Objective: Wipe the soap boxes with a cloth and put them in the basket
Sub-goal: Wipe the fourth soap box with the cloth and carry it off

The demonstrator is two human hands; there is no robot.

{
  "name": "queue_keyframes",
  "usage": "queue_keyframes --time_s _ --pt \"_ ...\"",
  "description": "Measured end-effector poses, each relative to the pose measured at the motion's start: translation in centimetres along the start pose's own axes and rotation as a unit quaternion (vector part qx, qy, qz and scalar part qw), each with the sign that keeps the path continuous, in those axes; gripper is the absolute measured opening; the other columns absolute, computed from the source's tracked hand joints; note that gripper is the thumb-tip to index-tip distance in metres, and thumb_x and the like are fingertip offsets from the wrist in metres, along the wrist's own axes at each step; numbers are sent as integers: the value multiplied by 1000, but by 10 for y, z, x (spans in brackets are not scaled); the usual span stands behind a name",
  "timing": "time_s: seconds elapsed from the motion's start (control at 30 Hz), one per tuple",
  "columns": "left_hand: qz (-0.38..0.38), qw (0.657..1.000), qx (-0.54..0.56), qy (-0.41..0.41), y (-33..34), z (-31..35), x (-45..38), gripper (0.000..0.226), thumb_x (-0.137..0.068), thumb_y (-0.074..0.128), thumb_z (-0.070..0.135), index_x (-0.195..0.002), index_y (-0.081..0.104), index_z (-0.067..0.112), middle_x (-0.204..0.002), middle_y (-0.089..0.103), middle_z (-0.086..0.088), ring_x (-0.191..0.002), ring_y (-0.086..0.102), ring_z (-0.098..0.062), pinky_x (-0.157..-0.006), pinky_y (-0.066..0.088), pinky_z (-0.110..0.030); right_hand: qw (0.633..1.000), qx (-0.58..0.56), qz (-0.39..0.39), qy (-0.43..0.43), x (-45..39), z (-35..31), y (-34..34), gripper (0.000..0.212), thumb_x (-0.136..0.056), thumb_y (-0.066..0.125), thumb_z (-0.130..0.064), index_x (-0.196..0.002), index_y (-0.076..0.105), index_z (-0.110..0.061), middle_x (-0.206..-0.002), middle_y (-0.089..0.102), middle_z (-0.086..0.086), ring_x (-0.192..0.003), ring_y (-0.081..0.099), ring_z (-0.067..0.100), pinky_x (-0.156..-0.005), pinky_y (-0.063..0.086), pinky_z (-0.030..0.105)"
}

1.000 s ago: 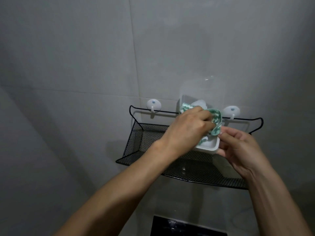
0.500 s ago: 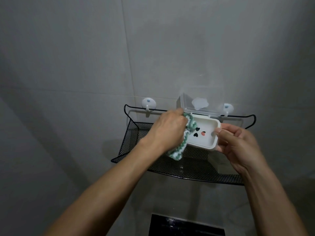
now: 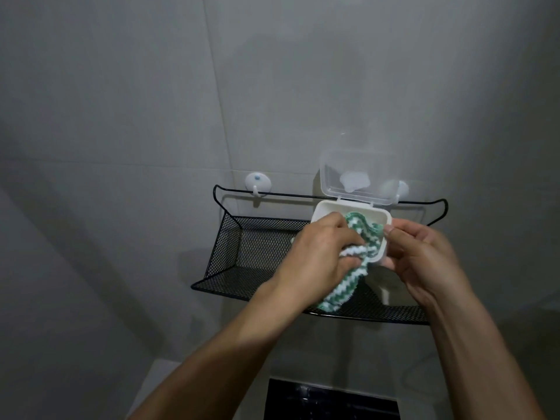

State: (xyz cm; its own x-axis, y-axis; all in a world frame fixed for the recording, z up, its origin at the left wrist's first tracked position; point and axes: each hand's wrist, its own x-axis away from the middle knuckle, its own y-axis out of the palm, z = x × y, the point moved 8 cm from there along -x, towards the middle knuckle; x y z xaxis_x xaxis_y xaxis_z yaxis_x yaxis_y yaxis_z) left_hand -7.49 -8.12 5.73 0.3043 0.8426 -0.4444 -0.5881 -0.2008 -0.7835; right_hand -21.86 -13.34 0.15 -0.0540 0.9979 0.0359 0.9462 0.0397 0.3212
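A white soap box (image 3: pixel 325 209) is held above a black mesh basket (image 3: pixel 242 253) that is hung on a grey tiled wall (image 3: pixel 151 101) by white hooks (image 3: pixel 258 183). The box's clear lid (image 3: pixel 357 177) is stood open at the far side, upright against the wall. The right side of the box is gripped by the right hand (image 3: pixel 424 256). A green-and-white striped cloth (image 3: pixel 357 231) is pressed into the open box by the left hand (image 3: pixel 321 256), and its loose end is seen hanging down below the box, in front of the basket's near rim. A dark panel (image 3: pixel 330 401) is seen at the bottom edge.
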Motion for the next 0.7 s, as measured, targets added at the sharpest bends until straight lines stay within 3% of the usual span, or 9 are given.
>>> queue_keyframes --time_s 0.27,0.4,0.47,0.6,0.7 --pt "-2 994 -105 25 -17 -29 8 33 -84 75 20 -116 70 17 -114 61 0 -97 64 -24 -82 53 -40 1000 21 14 -6 0 -10 -9 13 -93 56 3 -88 65 -4 -70 73 13 -62 72 21 -58 61 37" --pt "44 990 -128 -28 -28 -54 14 27 -82 74 14 -108 68 16 -104 59 0 -92 61 -23 -79 51 -36 998 53 40 -12 -1 -16 -12 14 -95 57 -2 -85 67 -6 -70 73 11 -58 68 18 -50 58 31" --pt "11 988 -136 -69 -28 -72 16 27 -82 74 15 -109 69 19 -103 60 1 -96 59 -21 -84 48 -34 996 74 53 -19 -3 -23 -17 16 -95 57 -5 -84 68 -8 -67 72 8 -55 66 18 -46 56 32" --pt "-127 976 -138 -114 -14 -92 18 31 -81 76 25 -112 72 30 -108 69 7 -102 60 -13 -86 45 -28 993 103 59 -11 -7 -31 -18 15 -94 58 -8 -87 71 -10 -65 73 5 -55 69 19 -45 55 33" --pt "-114 978 -78 -154 -27 -103 14 25 -81 75 23 -106 74 30 -101 72 13 -94 65 -7 -83 49 -26 991 122 49 -4 -11 -32 -15 15 -92 60 -10 -87 73 -10 -71 75 7 -61 70 21 -49 55 33"
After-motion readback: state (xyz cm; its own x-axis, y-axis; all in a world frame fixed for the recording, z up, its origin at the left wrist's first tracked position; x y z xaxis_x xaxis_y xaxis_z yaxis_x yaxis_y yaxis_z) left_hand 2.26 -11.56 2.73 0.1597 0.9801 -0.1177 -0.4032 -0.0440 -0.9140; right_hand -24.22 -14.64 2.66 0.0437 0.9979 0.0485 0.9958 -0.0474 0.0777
